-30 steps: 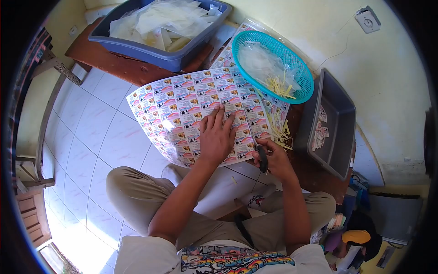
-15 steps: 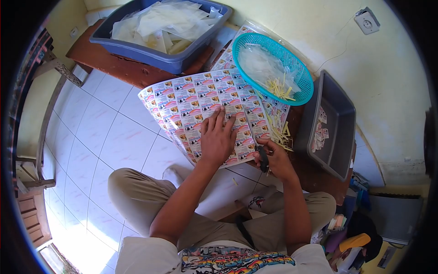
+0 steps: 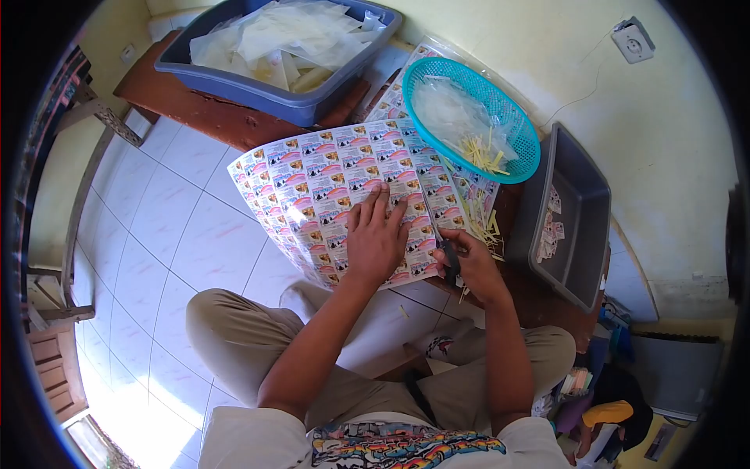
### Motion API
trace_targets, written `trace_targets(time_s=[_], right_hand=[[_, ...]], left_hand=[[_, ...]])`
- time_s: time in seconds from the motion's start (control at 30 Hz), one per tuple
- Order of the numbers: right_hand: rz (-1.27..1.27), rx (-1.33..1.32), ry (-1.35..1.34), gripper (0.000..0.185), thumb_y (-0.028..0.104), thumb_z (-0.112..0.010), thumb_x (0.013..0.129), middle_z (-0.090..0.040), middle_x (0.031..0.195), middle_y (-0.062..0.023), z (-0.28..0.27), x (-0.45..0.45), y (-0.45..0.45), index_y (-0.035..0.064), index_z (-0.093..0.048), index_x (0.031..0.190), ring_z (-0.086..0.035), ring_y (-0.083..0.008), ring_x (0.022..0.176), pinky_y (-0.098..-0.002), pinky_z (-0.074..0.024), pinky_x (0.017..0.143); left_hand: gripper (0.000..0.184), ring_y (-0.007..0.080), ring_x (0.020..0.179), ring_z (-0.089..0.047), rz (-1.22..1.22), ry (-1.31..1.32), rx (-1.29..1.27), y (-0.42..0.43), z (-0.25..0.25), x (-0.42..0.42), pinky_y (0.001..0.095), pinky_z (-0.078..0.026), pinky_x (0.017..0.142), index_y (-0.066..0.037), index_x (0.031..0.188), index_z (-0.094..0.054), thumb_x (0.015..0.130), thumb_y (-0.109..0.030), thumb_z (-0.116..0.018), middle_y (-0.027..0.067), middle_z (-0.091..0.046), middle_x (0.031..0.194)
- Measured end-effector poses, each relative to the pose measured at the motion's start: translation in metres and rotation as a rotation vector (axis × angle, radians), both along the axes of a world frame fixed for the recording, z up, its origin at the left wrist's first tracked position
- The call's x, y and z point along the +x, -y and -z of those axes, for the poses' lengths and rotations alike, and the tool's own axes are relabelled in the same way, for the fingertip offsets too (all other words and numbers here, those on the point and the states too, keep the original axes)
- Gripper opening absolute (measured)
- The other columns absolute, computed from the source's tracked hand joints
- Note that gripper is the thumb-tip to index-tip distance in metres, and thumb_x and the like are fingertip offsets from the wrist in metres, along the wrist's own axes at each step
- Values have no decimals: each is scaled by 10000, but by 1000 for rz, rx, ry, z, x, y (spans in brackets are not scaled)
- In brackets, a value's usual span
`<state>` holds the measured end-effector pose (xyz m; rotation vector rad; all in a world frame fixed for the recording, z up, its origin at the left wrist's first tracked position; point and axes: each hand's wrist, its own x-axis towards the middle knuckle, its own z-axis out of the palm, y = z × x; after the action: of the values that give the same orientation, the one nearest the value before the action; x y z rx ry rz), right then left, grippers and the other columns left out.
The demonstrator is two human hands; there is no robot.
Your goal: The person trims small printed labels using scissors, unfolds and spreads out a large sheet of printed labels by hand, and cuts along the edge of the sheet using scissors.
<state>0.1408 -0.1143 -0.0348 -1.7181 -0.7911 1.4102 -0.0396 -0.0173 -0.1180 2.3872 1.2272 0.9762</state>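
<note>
A large printed sheet of small repeated labels [image 3: 312, 184] lies across my lap side of the bench, its left part bending down past the edge. My left hand [image 3: 377, 238] rests flat on the sheet with fingers somewhat spread. In my right hand [image 3: 476, 270] are scissors [image 3: 451, 260] with black handles, held at the sheet's lower right. Their blades point away from me along the right-hand strip of labels; how far apart they are I cannot tell. Narrow yellowish paper offcuts [image 3: 488, 234] lie beside the right hand.
A turquoise basket [image 3: 418, 129] holds clear plastic bags and yellowish strips. Right of it, a grey tub [image 3: 584, 203] contains small cut labels. At the back left, a blue-grey tub [image 3: 305, 109] of plastic sheets stands on the brown bench [image 3: 226, 117]. Another person [image 3: 617, 410] is at lower right.
The sheet's left edge has shifted slightly left and its lower part curves more. My right hand and the scissors have moved slightly right. At lower right, the other person has changed posture.
</note>
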Motion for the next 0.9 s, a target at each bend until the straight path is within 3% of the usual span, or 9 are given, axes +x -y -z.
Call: trace_targets(time_s=[0.1,0.17,0.5,0.6,0.9], right_hand=[[4,6,9,529,82,-772,979,-639,971,-41,0,-2,-1,-79,-538,1425,-637,-118,792,-280,-532,723],[33,29,-35,601,120,-825,945,-639,899,-11,2,-2,-1,-73,-531,1433,-630,-95,736,-261,-519,640],[16,3,-39,587,89,-828,935,-639,886,-8,2,0,-2,-48,-540,1428,-624,-90,736,-259,-514,641],[11,-20,-15,526,63,-773,969,-640,928,-20,0,-1,-2,-52,-546,1430,-618,-98,749,-270,-501,668],[18,5,-11,604,130,-850,924,-642,905,2,9,3,-3,-38,-556,1424,-629,-82,747,-256,-536,665]], left_hand=[[448,341,1433,-493,0,4,-1,0,-1,0,511,-351,1156,-117,1377,-674,966,-290,-716,204,-542,1539],[448,342,1432,-493,1,5,-1,0,-1,-1,510,-349,1157,-117,1378,-674,966,-289,-715,205,-543,1538],[450,344,1431,-493,3,-1,8,0,1,-1,511,-349,1156,-123,1382,-672,967,-291,-715,205,-543,1536],[453,343,1429,-496,0,-6,12,0,2,0,511,-350,1154,-123,1383,-671,965,-292,-718,204,-543,1537],[454,343,1423,-500,2,-11,11,0,-1,-1,508,-353,1152,-123,1388,-669,968,-290,-716,207,-541,1540]])
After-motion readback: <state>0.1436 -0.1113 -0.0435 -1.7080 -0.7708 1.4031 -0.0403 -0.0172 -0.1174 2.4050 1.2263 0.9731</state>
